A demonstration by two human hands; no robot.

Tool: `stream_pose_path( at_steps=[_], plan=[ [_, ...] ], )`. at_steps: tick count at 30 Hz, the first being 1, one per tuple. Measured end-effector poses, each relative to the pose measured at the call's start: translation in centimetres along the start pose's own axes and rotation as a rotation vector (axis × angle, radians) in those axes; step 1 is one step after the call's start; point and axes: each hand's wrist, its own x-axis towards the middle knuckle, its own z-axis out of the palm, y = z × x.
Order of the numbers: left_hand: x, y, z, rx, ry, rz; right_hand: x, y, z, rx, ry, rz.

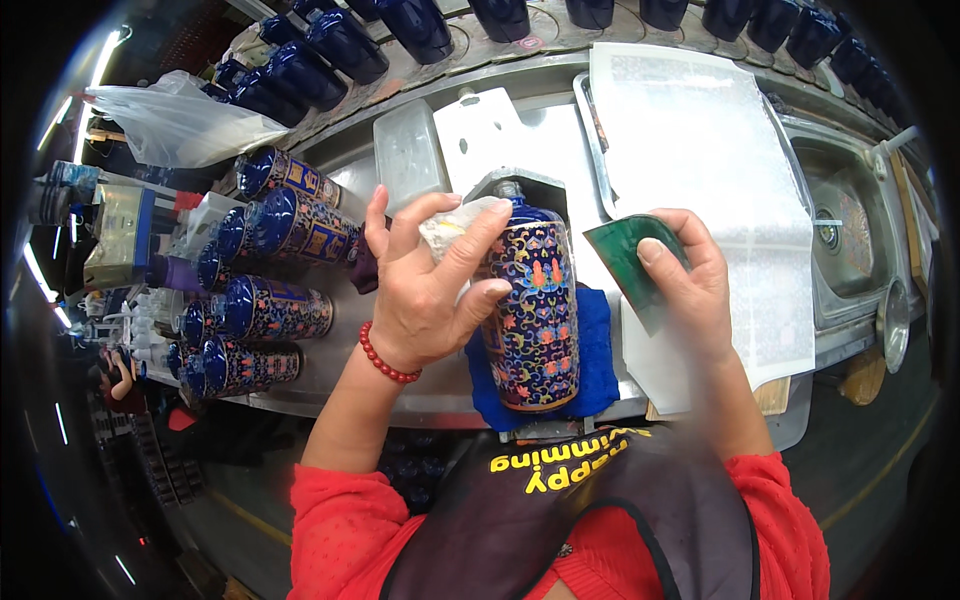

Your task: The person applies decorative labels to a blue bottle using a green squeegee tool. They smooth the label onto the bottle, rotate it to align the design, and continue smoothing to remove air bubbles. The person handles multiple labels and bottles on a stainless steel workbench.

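Note:
A dark blue bottle (538,310) with a colourful floral pattern lies in a cradle on the worktop, its neck pointing away from me. My left hand (425,285), wearing a red bead bracelet, is at the bottle's upper left, fingers bent and partly spread. A white crumpled cloth (445,232) shows among those fingers, against the bottle's shoulder. My right hand (695,275) is raised to the right of the bottle, apart from it. Between its thumb and fingers is a flat green scraper (632,262). Beneath the bottle lies a blue cloth (597,345).
Several patterned bottles (285,305) lie at the left. Plain dark blue bottles (415,30) line the conveyor at the back. White printed sheets (715,230) cover the right side, beside a metal sink (845,215). A clear plastic box (408,155) and a plastic bag (180,120) are further back.

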Motion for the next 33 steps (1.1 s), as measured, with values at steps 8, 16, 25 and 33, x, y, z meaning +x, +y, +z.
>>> stream_pose_path(
  at_steps=[8,16,25,33],
  plan=[
    [0.3,2.0,0.8,0.142,-0.092,0.09,-0.8,0.3,-0.8,-0.014,-0.05,-0.042],
    [-7.5,3.4,2.1,-0.267,0.129,-0.28,-0.6,0.4,1.4,-0.484,-0.14,-0.487],
    [-11.4,7.4,3.6,-0.046,0.033,-0.375,-1.6,-1.7,2.4,-0.584,-0.669,-0.644],
    [-10.3,8.3,2.0,0.101,0.071,-0.297,-3.2,-2.5,2.3,-0.642,-0.858,-0.626]
  ],
)
